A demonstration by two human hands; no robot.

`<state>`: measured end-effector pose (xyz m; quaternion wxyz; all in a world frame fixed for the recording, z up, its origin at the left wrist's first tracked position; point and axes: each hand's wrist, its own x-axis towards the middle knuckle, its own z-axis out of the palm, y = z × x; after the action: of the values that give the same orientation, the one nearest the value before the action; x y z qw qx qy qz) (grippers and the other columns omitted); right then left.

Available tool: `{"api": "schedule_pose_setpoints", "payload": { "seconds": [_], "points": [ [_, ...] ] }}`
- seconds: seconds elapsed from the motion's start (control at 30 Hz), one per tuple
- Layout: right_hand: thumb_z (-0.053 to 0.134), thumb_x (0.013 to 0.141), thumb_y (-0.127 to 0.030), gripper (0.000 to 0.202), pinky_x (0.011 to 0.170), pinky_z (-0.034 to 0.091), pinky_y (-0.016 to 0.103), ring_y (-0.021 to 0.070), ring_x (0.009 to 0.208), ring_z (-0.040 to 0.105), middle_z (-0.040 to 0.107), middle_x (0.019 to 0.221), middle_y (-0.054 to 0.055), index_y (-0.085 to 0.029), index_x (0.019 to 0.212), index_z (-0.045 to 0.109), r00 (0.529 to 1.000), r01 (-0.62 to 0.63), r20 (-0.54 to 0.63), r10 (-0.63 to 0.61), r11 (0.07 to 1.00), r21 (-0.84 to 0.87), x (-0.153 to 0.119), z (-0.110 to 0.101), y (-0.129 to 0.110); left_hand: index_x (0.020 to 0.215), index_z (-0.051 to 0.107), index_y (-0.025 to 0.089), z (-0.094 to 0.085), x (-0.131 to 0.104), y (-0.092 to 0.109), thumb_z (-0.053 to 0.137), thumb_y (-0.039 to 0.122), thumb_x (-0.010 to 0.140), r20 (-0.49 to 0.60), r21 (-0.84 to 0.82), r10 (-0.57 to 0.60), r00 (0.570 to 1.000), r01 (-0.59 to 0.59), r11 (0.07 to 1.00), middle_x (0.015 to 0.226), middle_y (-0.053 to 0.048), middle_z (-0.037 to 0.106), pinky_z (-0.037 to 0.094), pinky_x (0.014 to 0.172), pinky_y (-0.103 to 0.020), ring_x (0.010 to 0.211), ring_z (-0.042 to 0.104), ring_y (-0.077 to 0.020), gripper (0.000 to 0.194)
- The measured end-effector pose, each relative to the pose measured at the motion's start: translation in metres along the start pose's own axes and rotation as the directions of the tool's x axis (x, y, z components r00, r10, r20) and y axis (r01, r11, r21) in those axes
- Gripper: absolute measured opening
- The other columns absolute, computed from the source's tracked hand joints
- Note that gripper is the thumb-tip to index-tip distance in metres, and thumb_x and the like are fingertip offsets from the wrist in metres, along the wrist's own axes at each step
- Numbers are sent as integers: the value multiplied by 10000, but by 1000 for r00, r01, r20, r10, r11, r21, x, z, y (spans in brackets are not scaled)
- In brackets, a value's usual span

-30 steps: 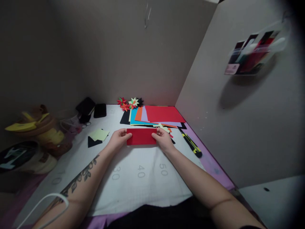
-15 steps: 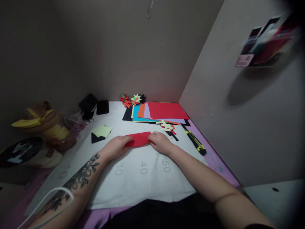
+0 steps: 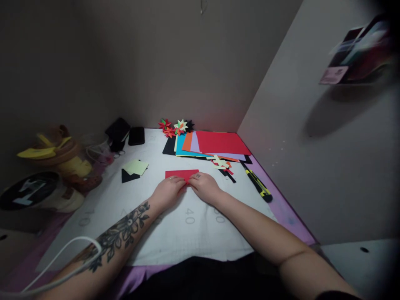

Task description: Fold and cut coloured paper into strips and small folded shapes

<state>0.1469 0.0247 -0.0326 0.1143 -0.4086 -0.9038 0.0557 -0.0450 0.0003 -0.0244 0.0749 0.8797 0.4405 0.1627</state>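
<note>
A piece of red paper point(image 3: 178, 173), which looks folded, lies on the white mat marked with numbers point(image 3: 175, 239). My left hand point(image 3: 170, 189) is closed on its near edge, the fingertips pressed down around the middle. Right beside it, my right hand point(image 3: 204, 186) pinches the same edge, and the fingertips of the two hands almost meet. Fingers cover most of the paper's near side. Just right of my right hand is a pile of cut paper strips point(image 3: 221, 164) in pale yellow, red and black.
Coloured sheets point(image 3: 221, 143) are stacked at the back, beside folded paper stars point(image 3: 180, 126). A yellow-black utility knife point(image 3: 258, 185) lies on the right. Pale green squares point(image 3: 136, 166) lie left; pots point(image 3: 59, 156) and a black phone-like object point(image 3: 136, 136) stand beyond. A white cable point(image 3: 78, 239) crosses my left forearm.
My left hand has slid right from the paper's left end to its middle. My right hand has shifted slightly left. The view has turned a little.
</note>
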Motion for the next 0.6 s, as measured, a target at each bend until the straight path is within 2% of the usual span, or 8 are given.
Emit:
{"api": "schedule_pose_setpoints", "payload": {
  "seconds": [0.13, 0.33, 0.47, 0.6],
  "points": [
    [398, 915, -245, 288, 863, 403, 326, 213, 993, 516, 661, 1008, 85, -185, 940, 679, 997, -12, -80, 14, 1000, 27, -5, 2, 5, 931, 693, 187, -7, -6, -11, 447, 223, 882, -12, 16, -42, 999, 42, 999, 964, -82, 692, 446, 839, -341, 932, 592, -223, 254],
    [461, 892, -240, 217, 857, 393, 304, 176, 872, 527, 638, 878, 54, -188, 827, 661, 986, -86, -126, 109, 981, 172, -7, 1, 12, 732, 683, 177, -22, -10, -24, 470, 282, 857, -38, -125, -177, 984, 171, 977, 758, -61, 669, 431, 737, -291, 771, 574, -189, 268],
    [466, 878, -210, 207, 852, 373, 286, 164, 837, 512, 575, 802, 41, -180, 783, 647, 979, -117, -139, 148, 971, 210, 0, 3, 19, 679, 657, 163, -19, -5, -33, 448, 349, 851, -40, -140, -268, 963, 260, 955, 746, -65, 629, 408, 662, -274, 710, 559, -179, 329],
    [435, 889, -229, 246, 812, 359, 279, 171, 831, 497, 538, 780, 38, -183, 757, 638, 978, -179, -78, 195, 968, 177, 7, 4, 23, 662, 650, 161, -15, 0, -40, 424, 396, 840, -5, -103, -350, 937, 348, 932, 768, -72, 623, 382, 625, -271, 693, 555, -181, 372]
  ]
}}
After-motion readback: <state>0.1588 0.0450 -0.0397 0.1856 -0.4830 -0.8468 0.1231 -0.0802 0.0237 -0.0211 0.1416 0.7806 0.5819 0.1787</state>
